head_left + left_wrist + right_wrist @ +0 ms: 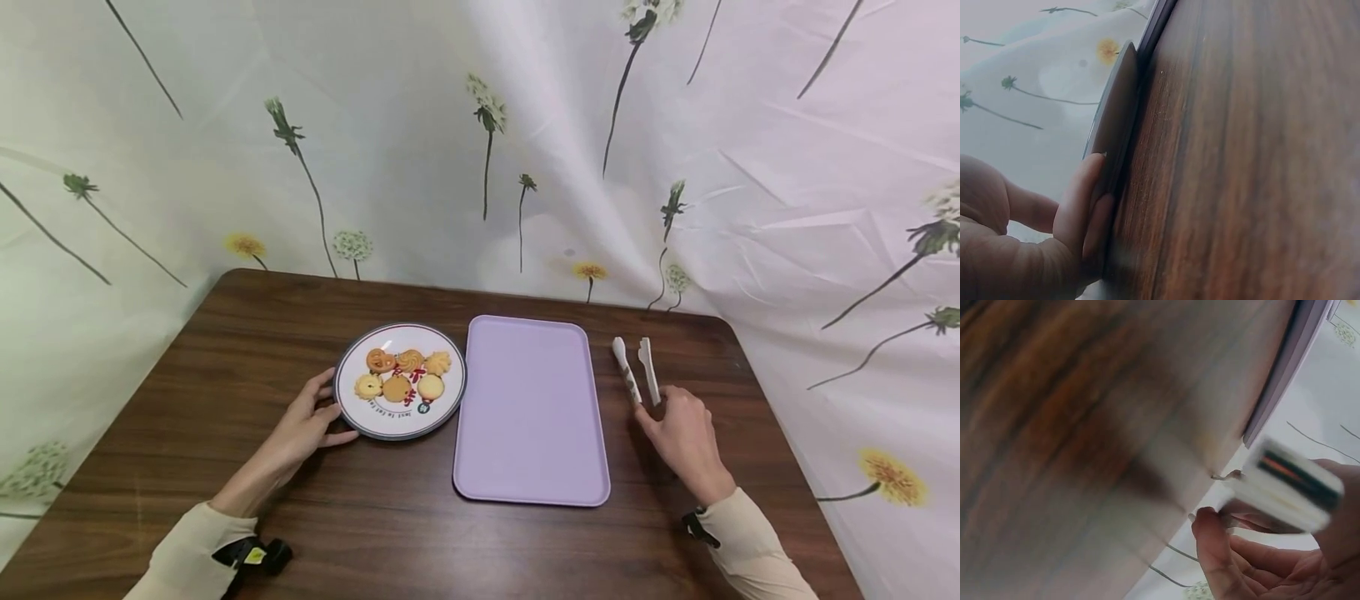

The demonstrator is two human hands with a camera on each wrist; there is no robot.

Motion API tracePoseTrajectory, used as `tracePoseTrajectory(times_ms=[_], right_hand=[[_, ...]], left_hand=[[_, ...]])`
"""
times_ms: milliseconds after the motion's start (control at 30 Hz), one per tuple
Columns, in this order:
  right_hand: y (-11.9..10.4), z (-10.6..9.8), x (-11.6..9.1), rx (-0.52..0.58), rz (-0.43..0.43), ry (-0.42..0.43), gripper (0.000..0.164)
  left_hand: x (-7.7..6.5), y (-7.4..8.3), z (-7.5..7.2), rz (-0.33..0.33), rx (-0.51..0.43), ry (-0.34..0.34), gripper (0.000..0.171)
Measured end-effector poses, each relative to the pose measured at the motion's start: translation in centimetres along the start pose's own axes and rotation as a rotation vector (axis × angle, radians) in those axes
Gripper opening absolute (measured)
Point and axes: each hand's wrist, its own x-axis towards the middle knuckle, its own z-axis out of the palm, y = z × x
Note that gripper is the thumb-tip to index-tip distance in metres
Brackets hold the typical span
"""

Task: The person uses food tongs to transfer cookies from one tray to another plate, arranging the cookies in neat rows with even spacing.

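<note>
A round white plate (399, 423) with a dark rim holds several cookies (397, 388) of different shapes. At the plate's left edge, my left hand (306, 419) touches the rim with spread fingers. From the side, the left wrist view shows its fingertips against the plate's outer wall (1116, 106). My right hand (684, 433) grips a pair of tongs (649, 372) near their rear end, their two white-tipped arms apart and directed toward the back of the table. In the right wrist view the tongs' shiny bent end (1294, 487) appears blurred above the fingers.
Between the hands, a lilac rectangular tray (531, 417) lies close beside the plate's right side. Everything is on a dark wooden table (390, 525). A white cloth (420, 167) printed with dandelions hangs behind it.
</note>
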Motion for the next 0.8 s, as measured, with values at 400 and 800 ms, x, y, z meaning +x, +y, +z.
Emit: tracePoseTrajectory(times_ms=[400,800], right_hand=[[-0.3,0.6,-0.1,-0.01,0.096,-0.109,0.034],[-1.2,0.1,-0.3,-0.053,0.092,-0.2,0.059]], left_hand=[[0.2,0.2,-0.8,-0.012,0.061,0.012,0.068],[0.2,1.1,-2.4,0.006,0.328,0.051,0.071]])
